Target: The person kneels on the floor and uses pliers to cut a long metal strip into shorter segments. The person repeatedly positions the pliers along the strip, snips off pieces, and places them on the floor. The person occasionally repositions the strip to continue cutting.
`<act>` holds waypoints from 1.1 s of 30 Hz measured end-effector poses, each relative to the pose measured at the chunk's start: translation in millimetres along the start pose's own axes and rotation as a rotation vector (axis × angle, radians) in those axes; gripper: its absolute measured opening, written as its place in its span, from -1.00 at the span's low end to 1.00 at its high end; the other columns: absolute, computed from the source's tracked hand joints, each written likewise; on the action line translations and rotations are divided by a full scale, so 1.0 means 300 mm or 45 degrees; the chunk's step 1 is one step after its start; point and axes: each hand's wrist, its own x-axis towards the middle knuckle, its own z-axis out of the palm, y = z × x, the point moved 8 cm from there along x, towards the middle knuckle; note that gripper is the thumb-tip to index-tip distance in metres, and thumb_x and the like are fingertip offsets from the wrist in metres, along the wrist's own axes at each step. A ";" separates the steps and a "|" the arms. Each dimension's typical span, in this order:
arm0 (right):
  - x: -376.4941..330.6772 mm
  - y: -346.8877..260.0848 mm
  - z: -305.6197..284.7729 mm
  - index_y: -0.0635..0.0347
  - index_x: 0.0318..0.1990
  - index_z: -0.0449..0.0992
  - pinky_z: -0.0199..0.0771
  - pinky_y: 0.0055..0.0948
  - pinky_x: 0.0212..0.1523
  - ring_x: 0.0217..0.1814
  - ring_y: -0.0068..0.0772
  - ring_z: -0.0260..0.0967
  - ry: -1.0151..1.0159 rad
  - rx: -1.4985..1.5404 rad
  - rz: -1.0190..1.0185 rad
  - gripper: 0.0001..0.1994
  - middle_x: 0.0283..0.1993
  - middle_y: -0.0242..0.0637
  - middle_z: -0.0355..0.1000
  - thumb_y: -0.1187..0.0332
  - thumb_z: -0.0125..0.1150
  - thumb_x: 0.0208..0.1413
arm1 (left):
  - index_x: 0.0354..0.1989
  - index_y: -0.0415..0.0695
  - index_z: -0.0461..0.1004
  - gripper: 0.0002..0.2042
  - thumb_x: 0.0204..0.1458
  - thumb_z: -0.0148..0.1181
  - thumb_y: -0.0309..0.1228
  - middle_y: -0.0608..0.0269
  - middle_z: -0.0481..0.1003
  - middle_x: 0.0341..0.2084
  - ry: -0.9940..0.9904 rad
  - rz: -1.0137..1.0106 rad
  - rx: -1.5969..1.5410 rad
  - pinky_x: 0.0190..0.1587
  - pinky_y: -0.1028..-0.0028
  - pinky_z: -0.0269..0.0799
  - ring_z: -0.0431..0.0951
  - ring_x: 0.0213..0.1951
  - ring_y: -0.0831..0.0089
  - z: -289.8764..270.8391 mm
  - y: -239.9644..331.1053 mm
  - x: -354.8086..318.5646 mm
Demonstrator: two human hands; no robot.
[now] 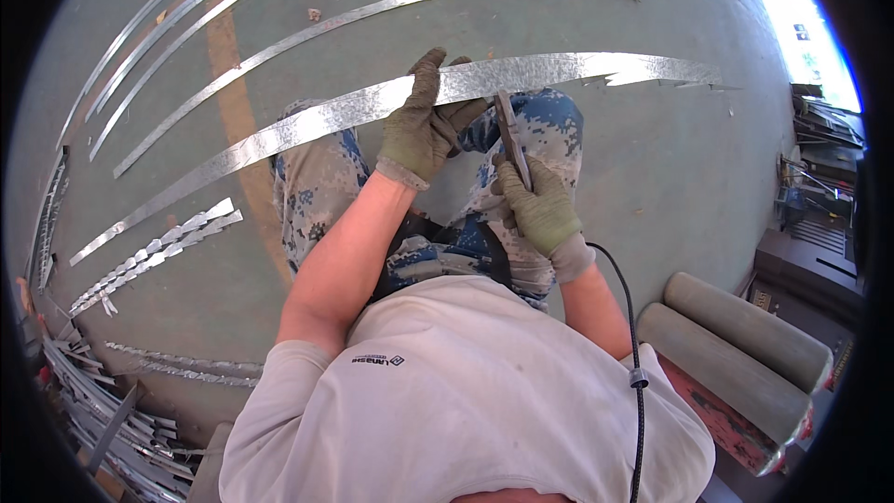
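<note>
Galvanized metal strip (372,107): long, shiny, lying across my knees and running from lower left to upper right over the green floor (652,177); its right end is jagged. My left hand (421,126), in an olive work glove, is closed around the strip near its middle, thumb below and fingers over the top edge. My right hand (540,210), gloved the same, is closed on the handles of a pair of metal snips (510,135), whose blades meet the strip's lower edge just right of my left hand. I sit with camouflage trousers (317,186) under the strip.

Farther out: more long strips (186,19) lie on the floor beyond, near a worn orange line. Short toothed offcuts (154,256) lie at left, a heap of scrap (102,410) at lower left. Two grey rolls (745,345) sit at right. A black cable (636,354) hangs by my right arm.
</note>
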 end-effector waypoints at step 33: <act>0.049 0.050 -0.011 0.27 0.21 0.51 0.53 -0.18 0.03 0.00 0.01 0.57 0.120 -0.261 -0.239 -0.56 -0.01 0.06 0.59 0.12 0.18 0.38 | 0.27 -0.04 0.38 -0.62 0.36 0.16 -0.20 0.04 0.50 0.19 -0.033 0.016 -0.038 0.11 0.07 0.72 0.63 0.12 0.07 0.007 0.004 0.001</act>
